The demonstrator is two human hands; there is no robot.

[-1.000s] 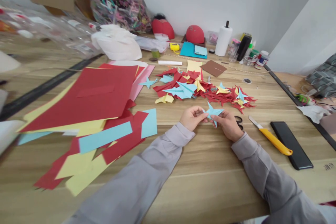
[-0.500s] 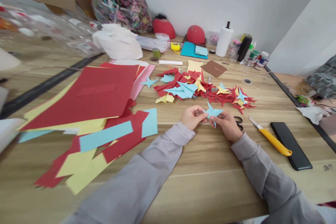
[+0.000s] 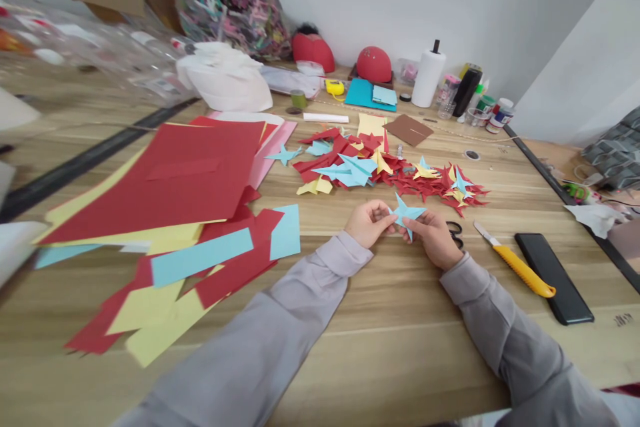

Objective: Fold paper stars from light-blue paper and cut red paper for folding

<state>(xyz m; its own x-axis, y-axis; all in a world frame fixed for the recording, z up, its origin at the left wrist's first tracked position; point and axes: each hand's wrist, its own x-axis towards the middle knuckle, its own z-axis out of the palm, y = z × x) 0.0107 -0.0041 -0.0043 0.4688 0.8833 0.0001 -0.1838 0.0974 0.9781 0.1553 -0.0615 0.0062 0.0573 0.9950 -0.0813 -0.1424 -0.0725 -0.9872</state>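
A light blue folded paper star (image 3: 407, 213) is held up between both my hands, just above the wooden table (image 3: 390, 360). My left hand (image 3: 369, 223) pinches its left side between thumb and fingers. On the right side, my right hand (image 3: 436, 239) grips it, with the thumb lying on the paper. Beyond the hands lies a heap of red folded paper shapes (image 3: 425, 185), mixed with yellow and blue ones. A blue folded piece (image 3: 350, 171) rests on this heap. Black scissors (image 3: 455, 233) lie beside my right hand, partly hidden by it.
A yellow-handled cutter (image 3: 523, 269) and a black phone (image 3: 555, 278) lie on the right. Large red sheets (image 3: 200, 180) and cut strips (image 3: 203, 258) cover the left. Toward the wall stand a white bottle (image 3: 429, 77), small jars and a bag of scraps (image 3: 233, 7).
The blue star has tilted slightly between my fingers and shows more of its flat face. Both hands have stayed almost in place.
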